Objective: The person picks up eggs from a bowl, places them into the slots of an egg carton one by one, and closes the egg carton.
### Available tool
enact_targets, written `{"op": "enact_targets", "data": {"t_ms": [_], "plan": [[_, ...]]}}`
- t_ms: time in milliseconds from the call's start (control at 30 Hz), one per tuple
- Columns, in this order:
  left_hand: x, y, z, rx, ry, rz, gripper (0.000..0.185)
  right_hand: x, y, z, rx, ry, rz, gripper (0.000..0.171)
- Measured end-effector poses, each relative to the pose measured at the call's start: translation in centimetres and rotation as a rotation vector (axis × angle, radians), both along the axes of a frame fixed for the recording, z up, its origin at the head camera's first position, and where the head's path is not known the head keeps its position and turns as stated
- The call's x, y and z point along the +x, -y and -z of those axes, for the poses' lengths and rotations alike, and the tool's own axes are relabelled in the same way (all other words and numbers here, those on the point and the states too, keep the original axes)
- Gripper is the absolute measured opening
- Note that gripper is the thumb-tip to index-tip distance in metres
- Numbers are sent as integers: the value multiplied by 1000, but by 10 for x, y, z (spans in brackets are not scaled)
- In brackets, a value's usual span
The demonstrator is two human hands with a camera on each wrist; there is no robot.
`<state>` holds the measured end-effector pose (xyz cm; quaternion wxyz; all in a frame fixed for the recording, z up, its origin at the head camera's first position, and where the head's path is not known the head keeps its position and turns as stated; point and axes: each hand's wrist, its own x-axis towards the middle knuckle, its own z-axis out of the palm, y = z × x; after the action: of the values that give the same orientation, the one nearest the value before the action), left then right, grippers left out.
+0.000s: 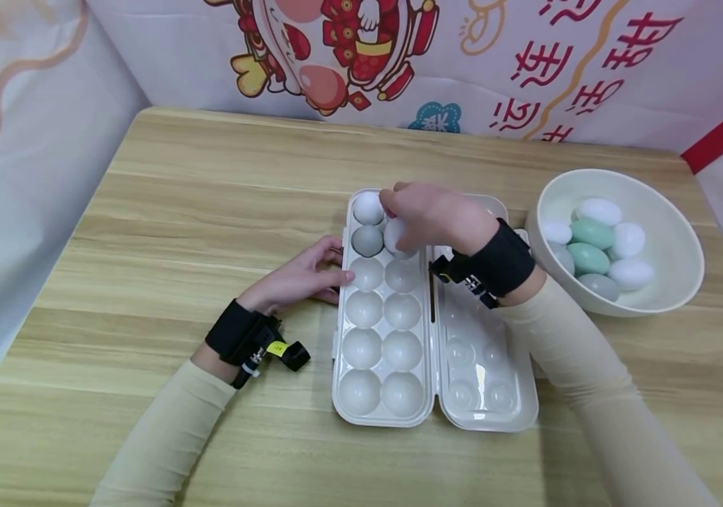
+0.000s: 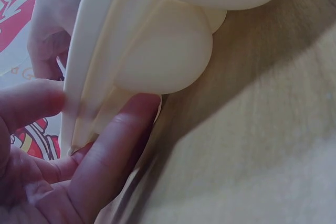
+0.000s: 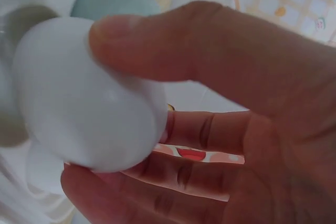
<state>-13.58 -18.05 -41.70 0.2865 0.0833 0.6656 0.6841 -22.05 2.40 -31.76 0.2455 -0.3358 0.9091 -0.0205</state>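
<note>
A white plastic egg carton (image 1: 393, 415) lies open on the wooden table, its lid (image 1: 488, 380) folded out to the right. A white egg (image 1: 368, 207) and a grey-green egg (image 1: 367, 241) sit in its far left cups. My right hand (image 1: 427, 215) holds a white egg (image 1: 395, 236) (image 3: 84, 98) between thumb (image 3: 157, 45) and fingers, low over the second cup of the right column. My left hand (image 1: 300, 278) rests on the table with straight fingers (image 2: 115, 150) against the carton's left edge (image 2: 86, 77).
A cream bowl (image 1: 678, 232) at the right holds several white and green eggs (image 1: 589, 243). A printed banner (image 1: 399, 63) stands along the table's far edge, and pale cloth walls close in both sides. Bare wood (image 1: 177, 211) spreads to the left.
</note>
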Motion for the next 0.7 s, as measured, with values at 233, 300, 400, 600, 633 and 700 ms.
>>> {"op": "enact_targets", "data": {"t_ms": [233, 300, 400, 600, 633, 700], "plan": [[1, -1, 1, 8, -12, 1, 43, 4, -2, 6, 5, -57, -13, 48], [1, -1, 2, 8, -14, -1, 43, 5, -2, 7, 10, -84, -20, 50], [2, -2, 2, 4, -14, -3, 43, 7, -3, 10, 17, -121, -27, 51], [2, -3, 2, -5, -17, -3, 43, 12, -4, 13, 53, -185, -43, 54], [2, -4, 2, -8, -17, -4, 43, 13, -4, 13, 55, -192, -46, 55], [2, -4, 1, -12, -18, -4, 43, 14, -5, 13, 56, -207, -51, 54]]}}
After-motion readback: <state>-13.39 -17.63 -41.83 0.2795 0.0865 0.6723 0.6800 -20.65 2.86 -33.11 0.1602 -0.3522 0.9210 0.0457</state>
